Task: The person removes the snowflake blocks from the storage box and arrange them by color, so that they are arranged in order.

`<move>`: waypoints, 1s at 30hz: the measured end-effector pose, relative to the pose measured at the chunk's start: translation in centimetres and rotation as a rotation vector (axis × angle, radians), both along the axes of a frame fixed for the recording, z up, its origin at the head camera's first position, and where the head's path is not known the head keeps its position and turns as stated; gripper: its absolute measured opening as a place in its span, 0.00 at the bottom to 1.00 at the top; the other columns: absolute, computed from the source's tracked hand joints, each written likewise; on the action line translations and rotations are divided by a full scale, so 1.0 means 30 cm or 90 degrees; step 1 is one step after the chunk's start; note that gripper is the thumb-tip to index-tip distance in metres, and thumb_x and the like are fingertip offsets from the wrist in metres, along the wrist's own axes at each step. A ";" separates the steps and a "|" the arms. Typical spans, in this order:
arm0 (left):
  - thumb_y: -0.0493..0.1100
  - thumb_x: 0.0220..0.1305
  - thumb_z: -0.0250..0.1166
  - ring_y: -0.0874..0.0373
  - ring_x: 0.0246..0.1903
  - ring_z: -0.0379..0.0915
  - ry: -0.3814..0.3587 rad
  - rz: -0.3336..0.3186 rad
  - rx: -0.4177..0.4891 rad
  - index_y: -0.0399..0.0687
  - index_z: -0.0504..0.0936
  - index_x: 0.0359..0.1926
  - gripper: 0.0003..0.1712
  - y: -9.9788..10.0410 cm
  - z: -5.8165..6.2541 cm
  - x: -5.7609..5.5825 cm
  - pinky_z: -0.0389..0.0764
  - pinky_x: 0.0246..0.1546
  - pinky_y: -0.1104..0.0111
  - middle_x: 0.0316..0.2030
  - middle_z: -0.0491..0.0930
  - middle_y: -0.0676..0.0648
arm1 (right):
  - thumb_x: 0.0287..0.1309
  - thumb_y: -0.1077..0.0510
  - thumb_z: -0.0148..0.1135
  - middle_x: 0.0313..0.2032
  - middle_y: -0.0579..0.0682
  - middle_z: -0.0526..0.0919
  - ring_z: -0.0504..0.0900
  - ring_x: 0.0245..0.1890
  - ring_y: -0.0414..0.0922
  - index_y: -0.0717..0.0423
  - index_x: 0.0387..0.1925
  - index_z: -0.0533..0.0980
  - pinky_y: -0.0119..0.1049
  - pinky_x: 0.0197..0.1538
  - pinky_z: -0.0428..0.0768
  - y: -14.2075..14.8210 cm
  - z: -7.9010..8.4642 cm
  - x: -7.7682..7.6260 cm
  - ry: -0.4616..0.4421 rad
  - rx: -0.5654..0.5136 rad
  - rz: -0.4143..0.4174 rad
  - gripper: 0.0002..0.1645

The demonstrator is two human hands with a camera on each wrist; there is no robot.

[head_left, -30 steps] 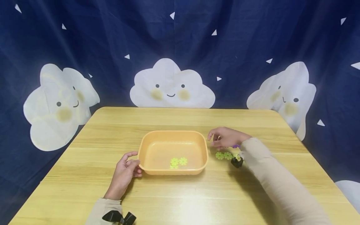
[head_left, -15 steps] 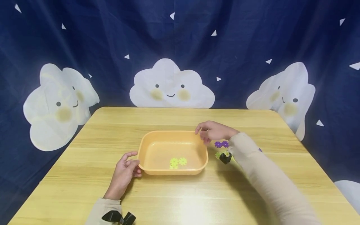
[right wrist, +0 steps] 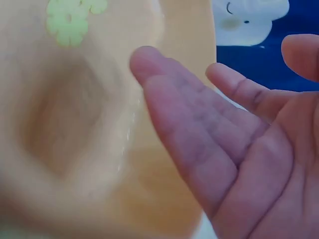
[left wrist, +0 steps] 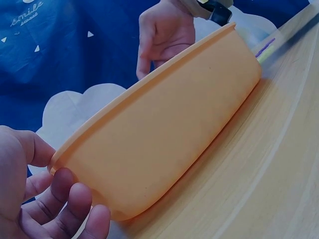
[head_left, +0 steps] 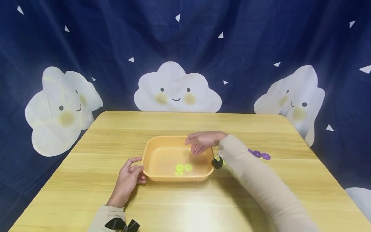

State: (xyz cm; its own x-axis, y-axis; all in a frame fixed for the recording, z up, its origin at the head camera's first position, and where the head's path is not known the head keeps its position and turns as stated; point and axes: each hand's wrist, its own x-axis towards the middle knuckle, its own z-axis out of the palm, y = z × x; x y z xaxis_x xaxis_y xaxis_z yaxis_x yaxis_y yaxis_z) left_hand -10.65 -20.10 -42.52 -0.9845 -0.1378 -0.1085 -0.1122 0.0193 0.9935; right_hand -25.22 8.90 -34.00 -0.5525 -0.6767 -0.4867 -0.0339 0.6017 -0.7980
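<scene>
A rectangular orange plastic tub stands on the table, with a few yellow-green flower-shaped discs lying on its bottom. My left hand grips the tub's left rim between thumb and fingers; the left wrist view shows the same hold on the tub's wall. Over the right part of the tub hangs my right hand. In the right wrist view its fingers are stretched and I see nothing in them. Inside the tub there, a yellow-green disc appears at the top.
Purple flower-shaped discs lie on the wooden table to the right of the tub, beyond my right sleeve. The sleeve hides part of that area. Behind the table hangs a blue curtain with clouds.
My right hand has moved left, from beside the discs on the table, past the tub's right rim to over its inside. My left hand and the tub have stayed in place.
</scene>
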 end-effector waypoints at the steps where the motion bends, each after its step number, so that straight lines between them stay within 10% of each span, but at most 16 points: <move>1: 0.30 0.68 0.53 0.58 0.23 0.74 0.000 0.000 0.000 0.37 0.64 0.60 0.21 0.000 0.000 0.000 0.84 0.26 0.67 0.24 0.77 0.48 | 0.71 0.53 0.42 0.43 0.62 0.79 0.81 0.47 0.57 0.60 0.63 0.64 0.42 0.52 0.81 -0.012 -0.001 0.001 -0.013 0.005 0.006 0.24; 20: 0.29 0.67 0.53 0.59 0.22 0.73 0.001 0.001 -0.005 0.37 0.64 0.59 0.20 0.002 -0.008 0.005 0.83 0.26 0.67 0.23 0.76 0.48 | 0.71 0.53 0.46 0.58 0.59 0.71 0.72 0.60 0.57 0.56 0.64 0.63 0.48 0.63 0.71 -0.172 -0.068 0.016 -0.074 0.059 0.069 0.24; 30: 0.29 0.67 0.53 0.59 0.23 0.74 0.006 -0.002 -0.005 0.36 0.64 0.60 0.21 -0.003 -0.003 -0.001 0.84 0.26 0.67 0.23 0.76 0.48 | 0.63 0.63 0.56 0.48 0.56 0.80 0.78 0.47 0.46 0.60 0.56 0.71 0.37 0.53 0.78 -0.167 -0.085 -0.033 0.161 0.027 0.173 0.20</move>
State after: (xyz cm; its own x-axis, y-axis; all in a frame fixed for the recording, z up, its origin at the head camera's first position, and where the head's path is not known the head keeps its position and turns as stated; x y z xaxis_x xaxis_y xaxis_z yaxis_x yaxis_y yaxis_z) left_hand -10.69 -20.19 -42.61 -0.9859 -0.1357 -0.0981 -0.1028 0.0278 0.9943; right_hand -26.22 3.89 -36.57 -0.4613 -0.7978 -0.3881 -0.3900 0.5753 -0.7189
